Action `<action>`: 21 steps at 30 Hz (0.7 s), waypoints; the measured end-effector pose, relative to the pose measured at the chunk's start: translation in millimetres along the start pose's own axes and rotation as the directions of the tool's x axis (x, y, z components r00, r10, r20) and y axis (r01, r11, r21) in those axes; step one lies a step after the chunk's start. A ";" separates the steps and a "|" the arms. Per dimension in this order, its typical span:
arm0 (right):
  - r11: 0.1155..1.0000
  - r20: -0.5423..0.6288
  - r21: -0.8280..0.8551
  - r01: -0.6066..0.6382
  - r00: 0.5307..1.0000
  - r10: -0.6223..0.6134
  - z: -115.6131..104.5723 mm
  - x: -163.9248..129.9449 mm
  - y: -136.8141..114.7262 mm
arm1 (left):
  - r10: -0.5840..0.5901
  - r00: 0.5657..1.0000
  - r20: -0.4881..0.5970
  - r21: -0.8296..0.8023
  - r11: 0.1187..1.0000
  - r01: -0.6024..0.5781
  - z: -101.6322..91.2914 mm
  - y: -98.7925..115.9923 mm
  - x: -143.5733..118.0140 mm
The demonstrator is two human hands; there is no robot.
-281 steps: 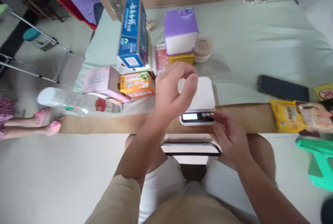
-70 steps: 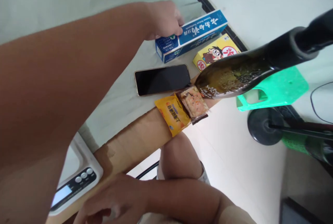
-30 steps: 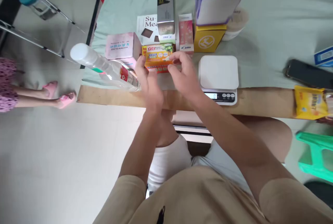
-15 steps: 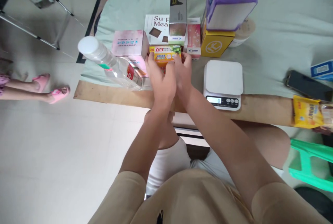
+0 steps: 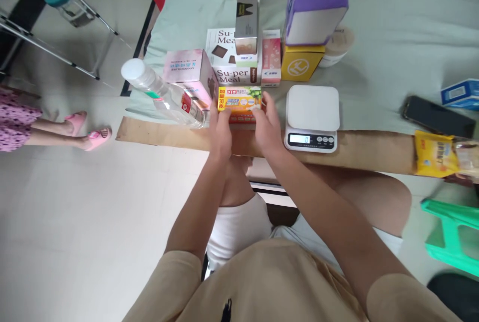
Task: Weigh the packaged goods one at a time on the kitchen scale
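A small orange and yellow box (image 5: 238, 104) is gripped between both hands at the near edge of a tabletop (image 5: 392, 37) covered with pale green cloth. The left hand (image 5: 220, 132) is closed on the box's left end and the right hand (image 5: 266, 127) on its right end, with the fingers curled over its top. Just to the right of the right hand, a white kitchen scale (image 5: 312, 118) is seen, its display lit. Just left of the left hand, a clear plastic bottle (image 5: 164, 95) lies tilted, beside a pink box (image 5: 185, 67). Beyond the hands, a white box printed "Super Meal" (image 5: 230, 75), an upright grey carton (image 5: 247, 17), a yellow box (image 5: 301, 62) and a purple box (image 5: 316, 5) stacked on it are grouped. Far to the right, a dark phone (image 5: 437, 116) and a yellow snack packet (image 5: 436, 153) are laid.
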State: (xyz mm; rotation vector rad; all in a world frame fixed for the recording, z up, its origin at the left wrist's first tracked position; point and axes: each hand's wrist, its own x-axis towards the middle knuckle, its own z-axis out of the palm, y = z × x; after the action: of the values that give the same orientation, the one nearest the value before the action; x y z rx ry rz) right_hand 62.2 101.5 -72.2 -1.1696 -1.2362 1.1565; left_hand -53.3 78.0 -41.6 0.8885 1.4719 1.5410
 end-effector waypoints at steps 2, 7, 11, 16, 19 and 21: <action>0.995 -0.007 0.000 -0.096 0.995 0.096 0.0 -6.7 -12.7 | 0.027 0.998 0.053 -0.044 0.999 -0.025 1.4 -1.1 -2.4; 0.992 -0.021 0.095 -0.081 0.996 0.083 -10.0 -20.6 -44.6 | 0.130 0.983 0.129 -0.067 0.990 -0.122 12.3 22.8 -28.0; 0.993 -0.084 0.067 0.098 0.992 -0.093 -52.6 -23.0 -69.4 | 0.164 0.954 0.251 -0.144 0.981 -0.131 40.0 46.0 -50.8; 0.988 -0.124 0.120 0.096 0.989 -0.081 -122.7 -2.9 -75.6 | 0.114 0.887 0.447 -0.199 0.980 -0.026 97.1 50.9 -49.9; 0.994 -0.142 0.059 0.089 0.987 -0.080 -154.4 7.7 -61.4 | 0.081 0.855 0.512 -0.213 0.976 0.035 126.3 43.7 -43.0; 0.994 -0.142 0.065 0.085 0.987 -0.075 -167.8 10.4 -51.6 | 0.096 0.848 0.522 -0.209 0.978 0.018 138.6 36.6 -40.4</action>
State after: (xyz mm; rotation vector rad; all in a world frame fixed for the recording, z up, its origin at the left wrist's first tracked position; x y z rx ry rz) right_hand 229.8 107.6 -19.4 -1.1190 -1.1165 1.0331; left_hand 85.7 100.9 6.6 1.1131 0.8814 1.3022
